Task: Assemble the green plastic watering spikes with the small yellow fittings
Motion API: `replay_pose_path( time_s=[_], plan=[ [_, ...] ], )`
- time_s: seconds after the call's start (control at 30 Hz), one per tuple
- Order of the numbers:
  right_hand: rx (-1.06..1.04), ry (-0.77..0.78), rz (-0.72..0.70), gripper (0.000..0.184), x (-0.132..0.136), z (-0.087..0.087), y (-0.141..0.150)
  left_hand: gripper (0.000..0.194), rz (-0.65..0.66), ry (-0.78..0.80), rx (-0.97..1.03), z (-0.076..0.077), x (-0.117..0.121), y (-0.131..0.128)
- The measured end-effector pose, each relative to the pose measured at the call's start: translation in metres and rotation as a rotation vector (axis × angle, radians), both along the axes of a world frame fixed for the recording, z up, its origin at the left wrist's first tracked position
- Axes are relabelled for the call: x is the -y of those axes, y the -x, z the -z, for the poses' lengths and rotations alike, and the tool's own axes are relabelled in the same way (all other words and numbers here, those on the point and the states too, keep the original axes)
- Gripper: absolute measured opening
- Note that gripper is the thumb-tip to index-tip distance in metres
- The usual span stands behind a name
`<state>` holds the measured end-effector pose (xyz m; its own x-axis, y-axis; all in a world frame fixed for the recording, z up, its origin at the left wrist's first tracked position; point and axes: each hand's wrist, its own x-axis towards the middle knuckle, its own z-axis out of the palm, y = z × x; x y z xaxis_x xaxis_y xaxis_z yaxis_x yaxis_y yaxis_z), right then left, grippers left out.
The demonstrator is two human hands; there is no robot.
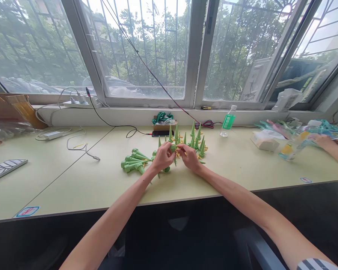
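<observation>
Over the table, my left hand (162, 156) is closed round a green plastic plant-watering spike (173, 148), its pointed end angled down. My right hand (189, 156) meets it from the right, fingertips pinched against the spike's side; whatever small piece they hold is hidden. Behind and right of my hands stand several green spikes (202, 148) with points up and yellow valves (205, 148) at their sides. To the left of my left hand lies a loose pile of green spikes (133, 161), capped ends mostly toward the left.
Behind the spikes are a dark phone (160, 133) on a cable and a small box (165, 120) of green material. A water bottle (228, 120) and tissue pack (264, 139) stand to the right. Another person's hand (322, 140) touches things at far right. Cables (83, 148) lie left.
</observation>
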<state>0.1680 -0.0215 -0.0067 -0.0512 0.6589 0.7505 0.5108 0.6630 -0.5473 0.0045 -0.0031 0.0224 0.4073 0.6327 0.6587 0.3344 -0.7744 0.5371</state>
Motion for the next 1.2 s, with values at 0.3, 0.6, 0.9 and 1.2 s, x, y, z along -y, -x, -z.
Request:
replay_pose_path(
  time_s=[0.3,0.6,0.9,1.2],
  plan=[
    [0.011,0.006,-0.004,0.024,0.0024,-0.0013,0.0004,0.008,0.011,-0.013,-0.020,0.0030,-0.0029,0.0013],
    [0.035,0.001,0.009,0.024,0.0045,-0.0021,0.0002,0.010,0.031,-0.030,-0.020,0.0042,-0.0038,0.0023],
    [0.034,-0.017,-0.004,0.023,0.0038,-0.0017,0.0003,0.010,0.031,-0.001,-0.019,0.0031,-0.0018,0.0027],
    [0.059,-0.005,-0.020,0.026,0.0066,-0.0038,0.0005,0.010,0.046,-0.004,-0.023,0.0026,-0.0014,0.0035]
  ],
)
